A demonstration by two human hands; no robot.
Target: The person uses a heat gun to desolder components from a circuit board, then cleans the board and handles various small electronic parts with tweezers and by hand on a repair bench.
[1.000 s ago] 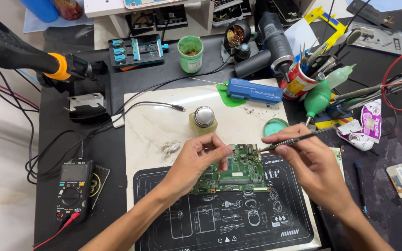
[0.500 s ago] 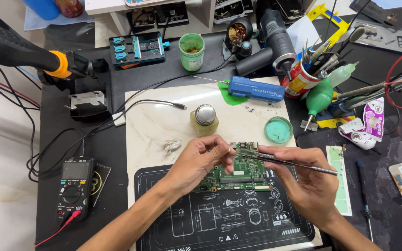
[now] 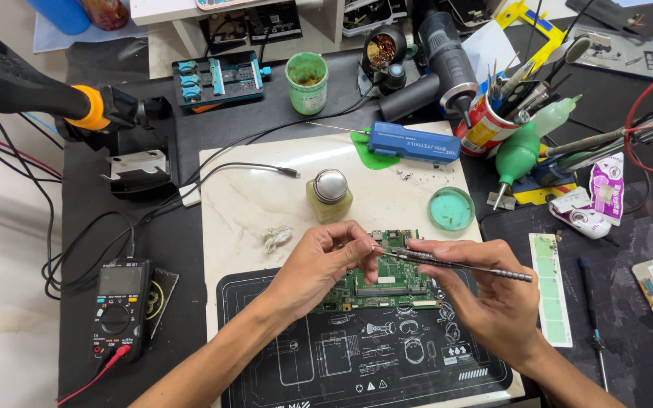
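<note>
Multimeter (image 3: 119,310) at left, green tub (image 3: 306,78), blue box (image 3: 413,143), round green dish (image 3: 451,208), etc.

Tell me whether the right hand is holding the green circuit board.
No: the right hand holds a slim metal tool, while the left hand steadies the green circuit board.

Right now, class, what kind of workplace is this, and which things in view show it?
Most likely an electronics repair bench: a green circuit board under both hands, a digital multimeter with probe leads, and a printed repair mat.

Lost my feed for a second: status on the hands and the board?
Left hand steadying green circuit board. Right hand holding slim metal tool, tip at board's top edge. Nothing blocking.
</note>
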